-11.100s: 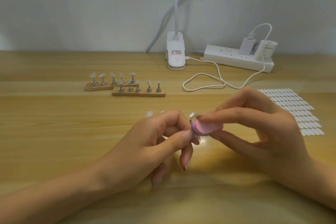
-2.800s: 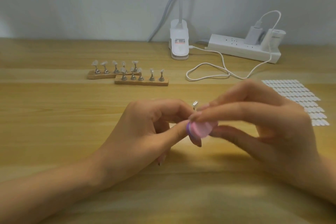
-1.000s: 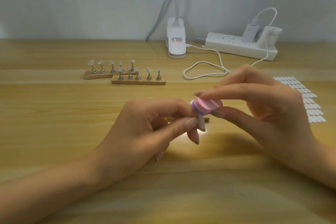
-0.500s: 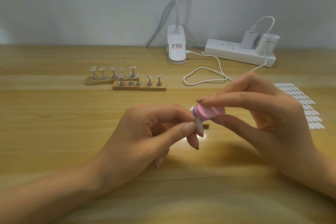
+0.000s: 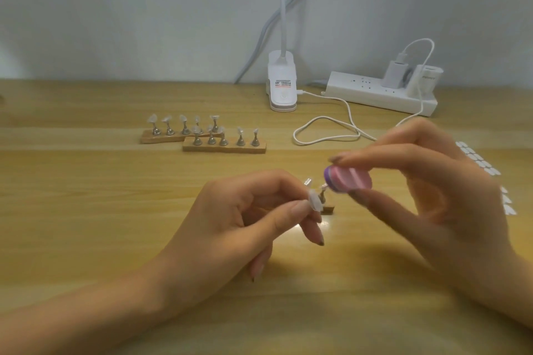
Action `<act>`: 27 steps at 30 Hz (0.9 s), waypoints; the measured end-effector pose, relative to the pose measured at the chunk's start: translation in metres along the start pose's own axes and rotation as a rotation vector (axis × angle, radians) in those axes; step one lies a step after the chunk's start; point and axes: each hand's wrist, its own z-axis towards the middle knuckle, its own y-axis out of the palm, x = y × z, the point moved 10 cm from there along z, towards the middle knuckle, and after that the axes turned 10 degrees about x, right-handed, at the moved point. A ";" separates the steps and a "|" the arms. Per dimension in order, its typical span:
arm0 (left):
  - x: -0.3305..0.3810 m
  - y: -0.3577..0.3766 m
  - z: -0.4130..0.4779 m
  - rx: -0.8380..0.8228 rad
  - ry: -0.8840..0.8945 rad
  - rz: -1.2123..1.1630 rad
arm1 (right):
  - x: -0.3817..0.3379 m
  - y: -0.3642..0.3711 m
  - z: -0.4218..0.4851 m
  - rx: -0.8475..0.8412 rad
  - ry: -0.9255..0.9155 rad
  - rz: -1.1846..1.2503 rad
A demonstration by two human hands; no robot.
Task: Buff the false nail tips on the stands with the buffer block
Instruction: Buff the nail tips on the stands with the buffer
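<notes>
The left hand (image 5: 230, 219) pinches a false nail tip (image 5: 314, 201) above the table (image 5: 86, 210). The right hand (image 5: 432, 202) clamps the pink buffer block (image 5: 349, 180) in its fingers, just beside it. The tip looks light, thin and bendy, so pinch beneath it and stroke gently.

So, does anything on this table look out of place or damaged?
Nothing spilled or broken shows. Only the rear strip lies slightly slanted, its right end behind the front strip, so the rows do not line up.
</notes>
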 end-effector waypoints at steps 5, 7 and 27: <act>0.000 -0.001 -0.001 0.005 -0.004 0.042 | -0.004 0.010 -0.004 -0.069 -0.079 -0.065; 0.002 -0.002 -0.002 0.018 -0.002 0.055 | -0.001 0.001 0.001 -0.013 -0.047 -0.064; 0.006 0.001 -0.003 -0.003 0.057 0.069 | 0.001 0.008 -0.010 -0.086 -0.069 -0.039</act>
